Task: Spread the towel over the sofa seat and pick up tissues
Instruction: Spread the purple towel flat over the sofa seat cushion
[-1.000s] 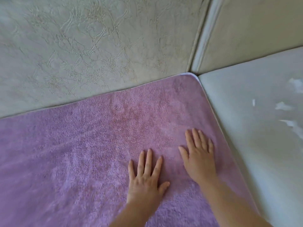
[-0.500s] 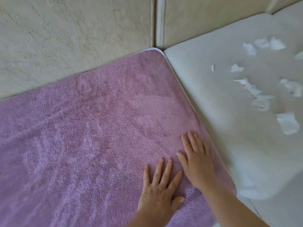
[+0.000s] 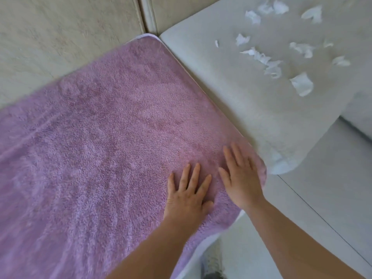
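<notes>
Left hand: the left hand (image 3: pixel 187 195) lies palm down on the towel (image 3: pixel 104 141), fingers straight and a little spread, thumb out to the side; it grasps nothing.
Right hand: the right hand (image 3: pixel 240 182) lies just beside the left, closer to the towel's right edge. It is also flat and released, with its fingers extended toward the towel's far corner.
Forearms: both are bare and reach in over the towel's near right corner.
Towel: lilac-pink terry spread flat over the sofa seat, its pile marked with brushed streaks. The rounded far right corner reaches the spot where the back cushions meet. The near edge hangs over the seat's front, and a white border (image 3: pixel 201 244) shows there.
Tissues: torn white tissues (image 3: pixel 302 84) lie scattered to the right of the towel, well apart from both hands, on the neighbouring cushion.
Seat cushion: the pale grey-white seat cushion (image 3: pixel 231 87) butts against the towel's right edge, and its rounded front corner is just past the right hand.
Backrest: the cream backrest (image 3: pixel 60 37), creased like worn leather, rises behind the towel's far edge. A piped seam (image 3: pixel 149 17) above the towel's far corner separates it from a second back cushion.
Floor: the pale grey floor (image 3: pixel 332 188), crossed by a thin joint line, lies below and to the right of the towel's near corner.
Unclear: a dark blurred shape (image 3: pixel 211 275) sits under the towel's overhang; I cannot tell what it is.
</notes>
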Available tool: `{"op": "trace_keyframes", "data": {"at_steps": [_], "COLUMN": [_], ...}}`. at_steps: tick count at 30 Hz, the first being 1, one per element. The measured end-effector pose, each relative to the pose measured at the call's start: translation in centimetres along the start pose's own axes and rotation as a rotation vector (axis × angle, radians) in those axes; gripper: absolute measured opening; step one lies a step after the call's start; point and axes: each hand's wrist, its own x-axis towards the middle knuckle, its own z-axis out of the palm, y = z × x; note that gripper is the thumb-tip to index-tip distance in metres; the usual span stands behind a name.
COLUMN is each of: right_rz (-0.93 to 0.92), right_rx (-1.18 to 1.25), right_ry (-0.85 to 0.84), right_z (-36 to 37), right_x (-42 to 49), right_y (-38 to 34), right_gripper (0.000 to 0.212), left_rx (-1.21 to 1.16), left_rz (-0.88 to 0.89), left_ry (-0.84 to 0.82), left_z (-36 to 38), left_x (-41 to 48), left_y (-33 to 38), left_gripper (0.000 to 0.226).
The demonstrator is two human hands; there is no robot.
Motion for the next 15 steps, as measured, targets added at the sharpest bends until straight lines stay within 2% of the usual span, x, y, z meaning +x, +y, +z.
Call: {"op": "trace_keyframes", "data": {"at_steps": [1, 2, 5, 6, 10, 11, 13, 15], "right_rz": [-0.005, 0.132, 0.864, 0.978, 1.105, 1.117, 1.088, 1.005], "right_rx": [0.032, 0.086, 0.618, 0.791, 1.157, 1.26, 1.472, 1.481], "right_ry": [-0.036, -0.053, 0.013, 0.042, 0.02, 0.003, 0.021, 0.108], "right_z": [0.3, 0.4, 0.3, 0.4, 0.6, 0.2, -0.5, -0.6], "right_x": [-0.8, -1.4, -2.2, -2.5, -4.2, -4.2, -3.8, -3.4], "right_y": [0.0, 0.4, 2.1, 2.5, 3.9, 4.3, 5.5, 6.5], "right_gripper": [0.067, 0.066, 0.063, 0.06, 0.034, 0.026, 0.025, 0.018], "left_rx": [0.003, 0.02, 0.033, 0.038, 0.134, 0.16, 0.248, 0.341], "left_rz": [0.041, 0.075, 0.149, 0.181, 0.215, 0.2, 0.179, 0.16], "left_ry": [0.021, 0.013, 0.053, 0.036, -0.027, -0.041, -0.018, 0.018], "left_z": [0.7, 1.3, 2.7, 3.2, 5.6, 5.7, 5.5, 5.7], "left_x": [-1.0, -2.0, -4.9, -5.6, -7.7, -8.0, -8.1, -7.9], "left_y": [0.1, 0.3, 0.9, 1.3, 2.3, 2.5, 3.0, 3.4], "left_gripper": [0.061, 0.06, 0.058, 0.062, 0.084, 0.085, 0.081, 0.072]}}
